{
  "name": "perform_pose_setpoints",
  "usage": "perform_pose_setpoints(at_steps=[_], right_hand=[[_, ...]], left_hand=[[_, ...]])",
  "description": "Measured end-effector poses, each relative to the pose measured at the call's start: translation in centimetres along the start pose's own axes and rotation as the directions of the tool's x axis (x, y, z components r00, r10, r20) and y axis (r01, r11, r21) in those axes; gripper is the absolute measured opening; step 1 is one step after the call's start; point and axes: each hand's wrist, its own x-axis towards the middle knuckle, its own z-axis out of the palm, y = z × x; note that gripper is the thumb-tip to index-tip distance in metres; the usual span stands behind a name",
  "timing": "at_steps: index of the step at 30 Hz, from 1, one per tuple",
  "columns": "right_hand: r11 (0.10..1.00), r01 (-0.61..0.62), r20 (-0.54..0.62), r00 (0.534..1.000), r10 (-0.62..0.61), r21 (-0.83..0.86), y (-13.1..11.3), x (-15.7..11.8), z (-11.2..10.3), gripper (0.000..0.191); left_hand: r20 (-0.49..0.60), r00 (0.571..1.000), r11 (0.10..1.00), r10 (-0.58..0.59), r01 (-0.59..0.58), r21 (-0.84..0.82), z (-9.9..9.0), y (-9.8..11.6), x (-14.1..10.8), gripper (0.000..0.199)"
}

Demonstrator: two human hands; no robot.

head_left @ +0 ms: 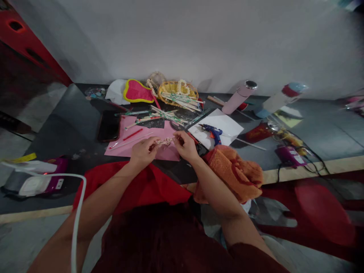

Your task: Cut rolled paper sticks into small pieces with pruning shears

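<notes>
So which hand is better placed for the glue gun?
Probably the right hand, nearer the glue gun on the white paper; the left hand is farther, and both hold the pale piece.

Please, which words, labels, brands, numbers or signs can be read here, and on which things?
No text is readable.
Thin white sticks with green marks: too small to read.
Dark-red cylindrical metal can: any markings too blurred.
Right-hand purple, pale-labelled plastic box: too small.

The pale strand (pixel 165 141) between the left hand (pixel 144 151) and right hand (pixel 185 146) was too small to make out, its ends hidden; the right forearm (pixel 217 185) covered part of the orange towel (pixel 237 170), and the white cable (pixel 78 216) ran off the bottom edge
</notes>
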Motion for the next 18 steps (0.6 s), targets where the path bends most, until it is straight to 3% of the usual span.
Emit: perform_pose_setpoints(at_steps=[3,5,7,10,12,14,18], right_hand=[[0.999,0.039,0.04,0.998,-0.039,-0.013,0.0,-0.2,0.3,0.016],[0.999,0.049,0.058,0.997,-0.048,-0.022,-0.1,-0.2,0.3,0.016],[0.998,0.061,0.062,0.996,-0.058,-0.033,-0.1,-0.2,0.2,0.017],[0.996,0.072,0.061,0.996,-0.069,-0.046,-0.2,-0.1,0.0,0.017],[0.996,0.074,0.064,0.995,-0.071,-0.047,-0.1,-0.1,0.1,0.017],[0.996,0.079,0.066,0.995,-0.076,-0.046,-0.1,-0.1,0.1,0.017],[0.994,0.105,0.07,0.992,-0.103,-0.025,-0.3,-0.1,0.1,0.017]], left_hand=[[0.02,0.998,0.99,-0.063,0.065,-0.125,0.0,0.1,0.0,0.039],[0.059,0.993,0.944,-0.105,0.118,-0.309,-0.2,0.2,0.0,0.044],[0.123,0.983,0.813,-0.139,0.184,-0.552,-0.7,0.4,0.3,0.048],[0.21,0.965,0.528,-0.158,0.263,-0.808,-1.5,0.6,0.6,0.053],[0.254,0.951,0.383,-0.174,0.303,-0.873,-1.9,0.8,0.9,0.054],[0.29,0.939,0.297,-0.185,0.335,-0.894,-2.2,1.0,1.0,0.052],[0.315,0.929,0.243,-0.195,0.357,-0.902,-2.3,1.2,1.0,0.05]])
